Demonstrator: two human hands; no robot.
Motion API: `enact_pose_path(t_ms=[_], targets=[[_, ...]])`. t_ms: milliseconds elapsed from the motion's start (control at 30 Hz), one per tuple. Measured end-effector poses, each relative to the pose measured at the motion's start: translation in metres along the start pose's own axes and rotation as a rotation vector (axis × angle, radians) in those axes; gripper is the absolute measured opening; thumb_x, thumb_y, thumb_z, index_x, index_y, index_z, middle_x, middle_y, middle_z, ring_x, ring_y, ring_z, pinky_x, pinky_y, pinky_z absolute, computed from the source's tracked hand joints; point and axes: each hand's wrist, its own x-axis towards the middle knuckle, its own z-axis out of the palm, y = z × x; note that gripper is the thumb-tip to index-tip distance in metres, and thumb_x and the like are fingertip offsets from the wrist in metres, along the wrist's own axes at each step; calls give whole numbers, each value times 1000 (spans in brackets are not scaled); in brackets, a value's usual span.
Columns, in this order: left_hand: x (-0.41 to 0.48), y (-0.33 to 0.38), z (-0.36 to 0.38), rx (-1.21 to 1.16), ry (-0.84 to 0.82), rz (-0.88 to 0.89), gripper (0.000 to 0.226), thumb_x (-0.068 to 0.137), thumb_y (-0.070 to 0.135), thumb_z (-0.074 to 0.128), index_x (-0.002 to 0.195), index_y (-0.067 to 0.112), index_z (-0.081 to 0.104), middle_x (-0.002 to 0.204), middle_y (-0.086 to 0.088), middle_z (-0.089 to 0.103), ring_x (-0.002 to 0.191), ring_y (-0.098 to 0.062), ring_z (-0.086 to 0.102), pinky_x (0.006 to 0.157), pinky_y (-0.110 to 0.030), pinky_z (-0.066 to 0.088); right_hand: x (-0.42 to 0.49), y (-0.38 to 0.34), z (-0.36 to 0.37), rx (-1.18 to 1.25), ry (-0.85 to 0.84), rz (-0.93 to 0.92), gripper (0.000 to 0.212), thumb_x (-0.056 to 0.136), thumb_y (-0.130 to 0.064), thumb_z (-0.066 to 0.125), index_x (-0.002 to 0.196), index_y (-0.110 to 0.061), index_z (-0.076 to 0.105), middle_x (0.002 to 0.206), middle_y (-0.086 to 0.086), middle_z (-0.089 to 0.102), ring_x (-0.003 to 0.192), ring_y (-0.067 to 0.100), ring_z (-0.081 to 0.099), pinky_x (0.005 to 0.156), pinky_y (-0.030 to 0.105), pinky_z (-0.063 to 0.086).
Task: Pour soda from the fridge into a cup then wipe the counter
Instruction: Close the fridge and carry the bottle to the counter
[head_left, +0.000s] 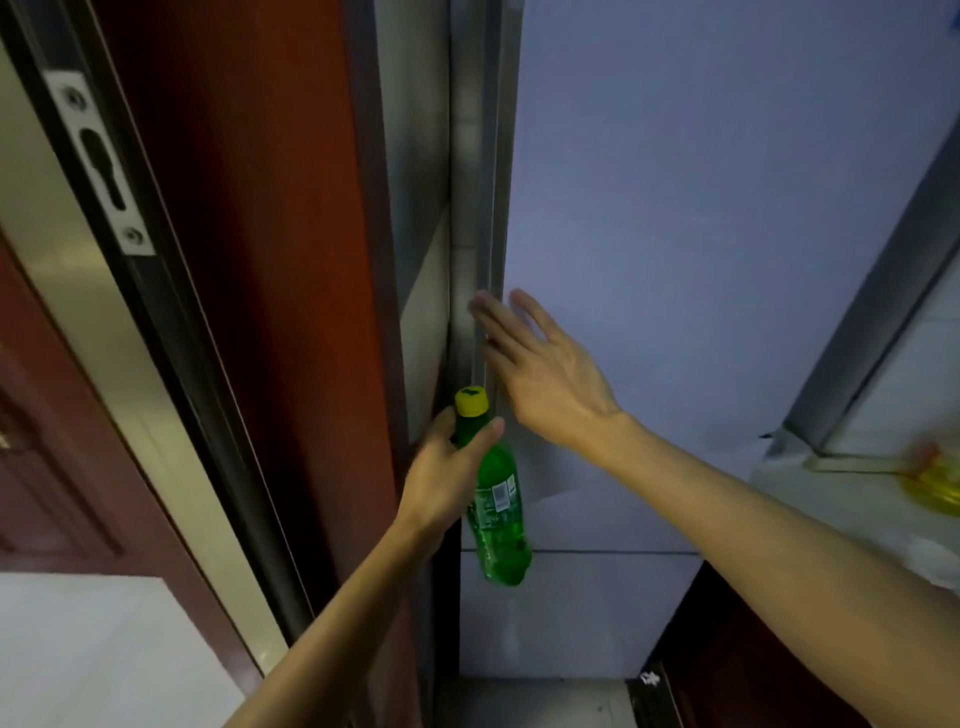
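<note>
My left hand (447, 473) grips a green soda bottle (498, 512) by its neck, just under the yellow cap (471, 401). The bottle hangs upright in front of the fridge's lower left corner. The pale blue-grey fridge door (701, 234) fills the upper right and looks closed. With its fingers straight, my right hand (540, 371) lies flat on the door near its left edge, above the bottle. No cup is in view.
A dark red door frame (249, 260) with a metal strike plate (98, 161) stands close on the left. At the right edge is a white counter (841, 499) with a blurred yellow object (935, 486). Dark cabinet fronts (737, 654) sit below it.
</note>
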Motion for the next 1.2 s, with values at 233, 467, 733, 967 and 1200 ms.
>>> enact_pose_path(t_ms=[233,467,733,967,1200], targets=[[38,-8,28,53,93,-71,11,82,38,70,87,28,66,90,2,72,88,-18,68,81,-39,54,-9,41,66,-19,145,-159,63,89,0,47,149,-8,31,158,10,23,146,30,19,119,51,17],[69,-12,61,184,178,-43,5,92,21,63,94,24,67,96,0,71,92,-20,66,85,-46,52,-2,62,104,-6,268,-241,56,92,0,32,147,-8,34,154,12,35,142,30,30,118,46,18],[92,-24,87,201,243,-69,6,94,26,62,98,22,60,86,10,60,78,-5,57,70,-20,47,19,73,141,108,237,-107,39,92,-5,54,130,-2,51,142,20,47,134,35,40,112,49,33],[111,-38,90,174,197,-99,11,93,27,63,102,23,59,92,14,59,83,2,57,65,-10,42,-8,94,177,102,191,-10,40,101,-1,29,135,-2,50,141,16,50,131,33,46,110,48,35],[134,-55,91,128,86,-125,18,93,27,64,110,30,57,103,11,60,95,-12,58,88,-29,44,-8,88,180,90,65,-4,51,99,-1,15,143,-4,41,150,14,40,140,33,34,116,50,27]])
